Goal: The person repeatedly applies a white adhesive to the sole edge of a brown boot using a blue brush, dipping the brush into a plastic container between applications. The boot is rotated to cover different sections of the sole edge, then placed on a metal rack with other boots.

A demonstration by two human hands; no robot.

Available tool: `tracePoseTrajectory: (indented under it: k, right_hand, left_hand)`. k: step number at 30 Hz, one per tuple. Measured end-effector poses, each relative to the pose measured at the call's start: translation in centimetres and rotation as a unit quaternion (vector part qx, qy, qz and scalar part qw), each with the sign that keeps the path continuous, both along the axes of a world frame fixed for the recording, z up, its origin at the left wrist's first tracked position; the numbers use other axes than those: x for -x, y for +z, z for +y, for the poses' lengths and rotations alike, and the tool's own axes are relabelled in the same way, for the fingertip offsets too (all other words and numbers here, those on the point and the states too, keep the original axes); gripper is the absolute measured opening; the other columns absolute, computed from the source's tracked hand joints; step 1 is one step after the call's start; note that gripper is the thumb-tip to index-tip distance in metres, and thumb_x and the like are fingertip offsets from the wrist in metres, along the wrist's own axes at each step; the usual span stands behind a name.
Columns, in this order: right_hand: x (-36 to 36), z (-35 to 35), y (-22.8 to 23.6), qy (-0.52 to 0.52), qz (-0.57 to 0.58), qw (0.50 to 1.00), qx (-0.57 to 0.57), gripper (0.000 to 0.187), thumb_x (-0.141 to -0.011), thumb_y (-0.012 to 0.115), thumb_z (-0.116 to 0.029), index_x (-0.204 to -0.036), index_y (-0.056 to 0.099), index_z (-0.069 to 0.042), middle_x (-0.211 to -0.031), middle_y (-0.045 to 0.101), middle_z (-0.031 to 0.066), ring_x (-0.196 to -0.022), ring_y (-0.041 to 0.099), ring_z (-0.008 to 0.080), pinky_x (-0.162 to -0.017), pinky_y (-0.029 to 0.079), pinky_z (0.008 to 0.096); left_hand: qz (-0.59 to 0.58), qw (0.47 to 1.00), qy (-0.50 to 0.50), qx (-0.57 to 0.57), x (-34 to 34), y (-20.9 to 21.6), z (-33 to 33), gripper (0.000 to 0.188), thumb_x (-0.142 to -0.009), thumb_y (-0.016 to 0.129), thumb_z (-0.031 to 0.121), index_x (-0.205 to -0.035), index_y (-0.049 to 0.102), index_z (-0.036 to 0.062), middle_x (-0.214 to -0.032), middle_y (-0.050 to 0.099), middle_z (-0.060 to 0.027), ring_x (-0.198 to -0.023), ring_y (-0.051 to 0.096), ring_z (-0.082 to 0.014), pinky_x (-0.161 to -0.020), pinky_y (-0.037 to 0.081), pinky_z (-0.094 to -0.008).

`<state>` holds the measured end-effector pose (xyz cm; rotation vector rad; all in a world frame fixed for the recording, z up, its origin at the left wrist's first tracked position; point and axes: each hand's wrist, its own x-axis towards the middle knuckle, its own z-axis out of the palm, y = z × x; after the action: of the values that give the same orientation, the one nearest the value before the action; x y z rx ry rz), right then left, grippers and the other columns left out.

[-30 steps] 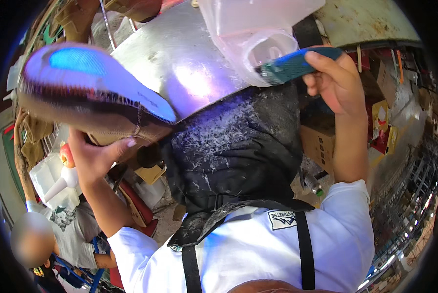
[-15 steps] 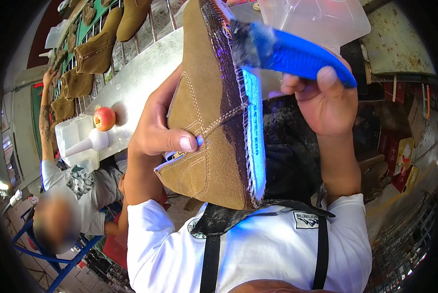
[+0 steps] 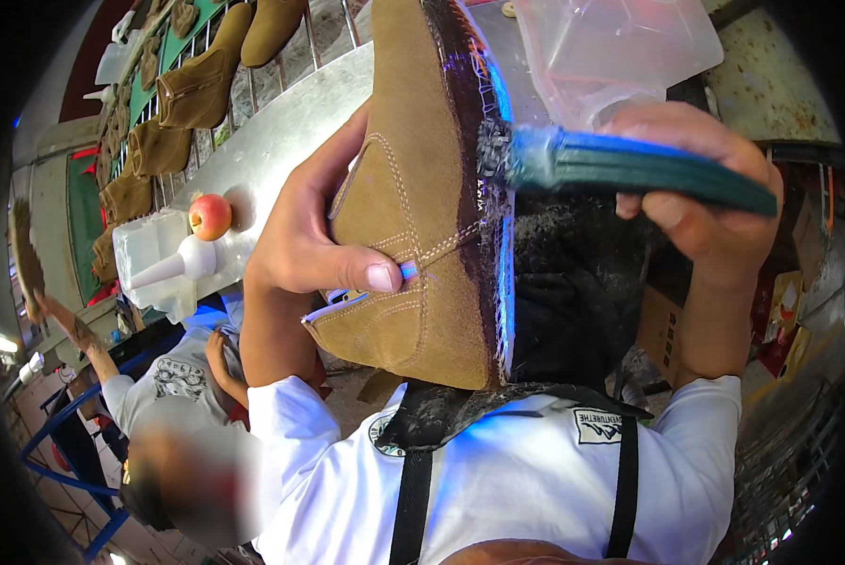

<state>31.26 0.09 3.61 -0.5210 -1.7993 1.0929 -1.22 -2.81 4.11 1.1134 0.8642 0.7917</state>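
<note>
A brown suede ankle boot (image 3: pixel 422 226) is held sideways in front of my chest, its bottom turned right. Along the bottom edge run white stitching and a dark wet-looking band, lit in blue. My left hand (image 3: pixel 319 240) is closed round the boot's upper, thumb on the side near the zip. A brush (image 3: pixel 648 169) with a dark blue-green handle is gripped in my right hand (image 3: pixel 714 179). Its dark, caked bristles touch the boot's bottom edge. The boot hides most of my left fingers.
On the metal table (image 3: pixel 272 132) are a red apple (image 3: pixel 210 217), a clear plastic container (image 3: pixel 149 250) and a white nozzle bottle (image 3: pixel 192 256). Brown boots (image 3: pixel 196 89) stand on a rack at the upper left. A translucent bin (image 3: pixel 620 47) is behind. A co-worker (image 3: pixel 173 377) is at left.
My right hand has moved right and slightly down, and the brush has come lower along the boot's edge. The boot has turned slightly, showing less bottom. The co-worker now raises a brown item.
</note>
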Motion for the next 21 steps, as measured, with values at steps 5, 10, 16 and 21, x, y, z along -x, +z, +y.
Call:
tracePoseTrajectory:
  k: [5,10,16,21]
  right_hand:
    - [0.8,-0.7,0.3,0.053,-0.019,0.997,-0.058,0.03,-0.092,0.072,-0.016,-0.11,0.067,0.008,-0.102,0.071,0.0263,-0.067,0.069,0.0161,-0.063,0.058,0.0279]
    - [2.5,0.1,0.6,0.042,-0.055,0.992,-0.11,0.03,-0.087,0.075,-0.02,-0.105,0.069,0.004,-0.094,0.072,0.0235,-0.072,0.073,0.0255,-0.065,0.06,0.0344]
    - [2.5,-0.9,1.5,0.021,-0.092,0.99,-0.109,0.033,-0.087,0.074,-0.023,-0.106,0.068,0.003,-0.092,0.073,0.0224,-0.075,0.074,0.031,-0.065,0.061,0.0367]
    - [2.7,-1.0,1.5,0.032,-0.088,0.989,-0.111,0.034,-0.087,0.074,-0.024,-0.107,0.068,0.003,-0.093,0.072,0.023,-0.075,0.074,0.0297,-0.064,0.061,0.0345]
  left_hand:
    - [-0.016,1.0,0.016,0.009,0.3,-0.1,-0.2,0.123,-0.055,0.093,0.022,-0.154,0.028,-0.0122,-0.149,0.048,-0.0168,-0.136,0.048,-0.0235,-0.115,0.032,-0.032]
    - [-0.007,1.0,-0.002,-0.007,2.6,-1.1,0.6,0.122,-0.056,0.093,0.021,-0.153,0.028,-0.0129,-0.149,0.048,-0.018,-0.137,0.047,-0.0242,-0.115,0.031,-0.0324]
    - [-0.01,1.0,-0.007,-0.004,2.1,-1.2,0.6,0.121,-0.057,0.092,0.025,-0.154,0.029,-0.0119,-0.148,0.048,-0.0184,-0.136,0.048,-0.0246,-0.115,0.031,-0.033]
    - [-0.015,1.0,0.005,0.012,2.2,-0.9,0.3,0.119,-0.058,0.091,0.026,-0.153,0.03,-0.0113,-0.147,0.049,-0.0184,-0.136,0.049,-0.0253,-0.115,0.032,-0.0336]
